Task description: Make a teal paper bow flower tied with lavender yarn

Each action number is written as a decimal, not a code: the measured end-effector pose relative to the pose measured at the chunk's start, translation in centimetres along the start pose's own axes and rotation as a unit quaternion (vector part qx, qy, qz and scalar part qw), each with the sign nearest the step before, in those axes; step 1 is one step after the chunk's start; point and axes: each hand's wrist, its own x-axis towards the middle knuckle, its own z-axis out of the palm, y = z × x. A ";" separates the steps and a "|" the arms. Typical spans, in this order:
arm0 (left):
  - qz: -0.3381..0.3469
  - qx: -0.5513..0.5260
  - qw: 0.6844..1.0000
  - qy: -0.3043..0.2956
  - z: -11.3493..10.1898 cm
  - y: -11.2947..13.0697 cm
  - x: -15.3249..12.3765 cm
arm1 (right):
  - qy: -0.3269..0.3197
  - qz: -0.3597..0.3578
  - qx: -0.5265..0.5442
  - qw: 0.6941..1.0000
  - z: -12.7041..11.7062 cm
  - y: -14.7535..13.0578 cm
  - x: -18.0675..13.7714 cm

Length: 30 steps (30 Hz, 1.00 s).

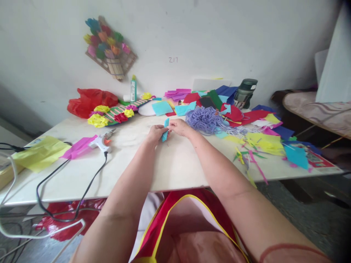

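Note:
Over the middle of the table, my left hand (157, 133) is closed on a narrow folded strip of light blue paper (165, 134), which stands nearly upright. Close against it, my right hand (178, 127) has its fingers pinched at the strip's right side. Whether those fingertips hold the paper itself or something small is hidden. Just beyond my right hand lies a tangled heap of purple yarn (204, 119). Light blue paper squares (162, 108) rest behind my hands.
A white hot glue gun (101, 143) with a black cord lies left, beside pink (79, 147) and yellow paper (41, 153). Behind are a flower-decorated craft (115, 112), a glue bottle (133, 89) and a red plastic bag (91, 102). Coloured scraps (263, 142) and a dark bottle (245, 94) occupy the right.

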 end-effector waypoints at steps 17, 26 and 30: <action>-0.003 -0.094 0.993 -0.071 -0.3 -0.3 0.1 | 0.036 -0.014 0.100 0.994 -0.4 0.3 0.2; 0.007 -0.150 0.987 -0.066 0.1 -0.7 0.6 | 0.110 -0.007 0.022 0.994 -1.7 0.0 0.3; 0.021 -0.152 0.984 -0.086 0.2 -0.9 0.7 | 0.099 0.010 -0.002 0.995 -2.3 -0.6 -0.2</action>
